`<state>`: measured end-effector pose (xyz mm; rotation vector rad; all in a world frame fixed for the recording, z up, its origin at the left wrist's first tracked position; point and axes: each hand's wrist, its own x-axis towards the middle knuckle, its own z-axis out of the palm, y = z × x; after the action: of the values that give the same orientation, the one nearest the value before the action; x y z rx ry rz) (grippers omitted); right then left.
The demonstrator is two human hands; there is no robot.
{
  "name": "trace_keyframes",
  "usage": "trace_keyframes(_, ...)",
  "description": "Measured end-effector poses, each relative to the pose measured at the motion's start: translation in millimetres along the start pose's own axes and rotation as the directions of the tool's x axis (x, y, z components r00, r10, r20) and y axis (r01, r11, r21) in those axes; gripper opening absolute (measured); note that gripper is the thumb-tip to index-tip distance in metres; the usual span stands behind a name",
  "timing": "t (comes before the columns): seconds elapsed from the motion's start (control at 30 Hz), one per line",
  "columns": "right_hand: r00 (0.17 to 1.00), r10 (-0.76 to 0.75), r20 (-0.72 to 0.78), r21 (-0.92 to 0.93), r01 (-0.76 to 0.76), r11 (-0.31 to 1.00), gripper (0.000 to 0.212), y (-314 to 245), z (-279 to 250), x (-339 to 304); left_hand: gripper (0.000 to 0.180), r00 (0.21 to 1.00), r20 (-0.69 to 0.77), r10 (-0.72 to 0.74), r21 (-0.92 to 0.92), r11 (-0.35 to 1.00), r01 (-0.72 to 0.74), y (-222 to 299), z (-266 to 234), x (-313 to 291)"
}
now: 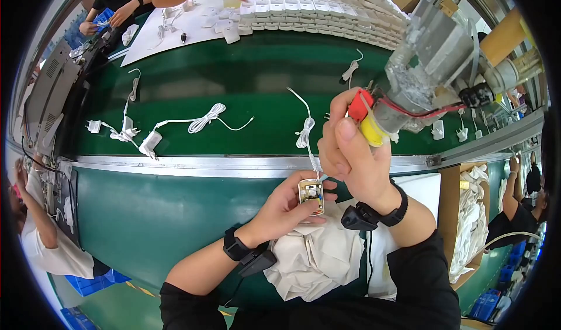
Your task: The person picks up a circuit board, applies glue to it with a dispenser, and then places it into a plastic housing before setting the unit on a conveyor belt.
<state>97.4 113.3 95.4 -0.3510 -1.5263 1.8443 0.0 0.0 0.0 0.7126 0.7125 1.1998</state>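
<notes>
My left hand (286, 204) grips a power adapter (311, 197) with its white housing uncovered, so the circuit board inside shows. From the adapter's far end a white cable (305, 132) runs up onto the green belt, tied in a coil. My right hand (365, 154) is wrapped round the handle of a hanging glue gun (383, 116), grey and yellow with a red part at the top, crusted with whitish residue. A thin tip below that hand points at the adapter's far end; whether it touches cannot be made out. Crumpled off-white cloth (315, 254) lies beneath my left hand.
A metal rail (234, 164) separates my green bench from the belt (245, 67). Coiled white adapters (151, 143) lie on the belt. Beyond stand stacked white housings (304, 8). A cardboard box (449, 213) of white parts is at right. Co-workers (125, 2) sit around.
</notes>
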Motion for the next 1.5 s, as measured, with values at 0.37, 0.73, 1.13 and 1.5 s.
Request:
trace_keyframes(0.37,0.999,0.030,-0.015,-0.003,-0.030,1.000,0.028,-11,20,3,0.043,0.998,-0.064,-0.021,-0.018,1.000,0.019,9,-7,-7)
trace_keyframes(0.73,0.996,-0.039,0.082,0.006,0.039,0.999,0.033,7,39,-3,0.045,0.987,-0.162,0.006,-0.181,0.983,-0.036,25,-23,-20)
trace_keyframes(1.13,0.998,-0.028,0.051,0.016,0.027,1.000,0.034,3,63,2,0.043,0.997,-0.071,0.012,-0.392,0.919,-0.039,34,-28,-31)
trace_keyframes(1.5,0.994,-0.068,0.090,-0.024,0.070,0.997,0.036,9,76,3,0.045,1.000,0.000,0.005,-0.449,0.894,-0.004,44,-33,-45)
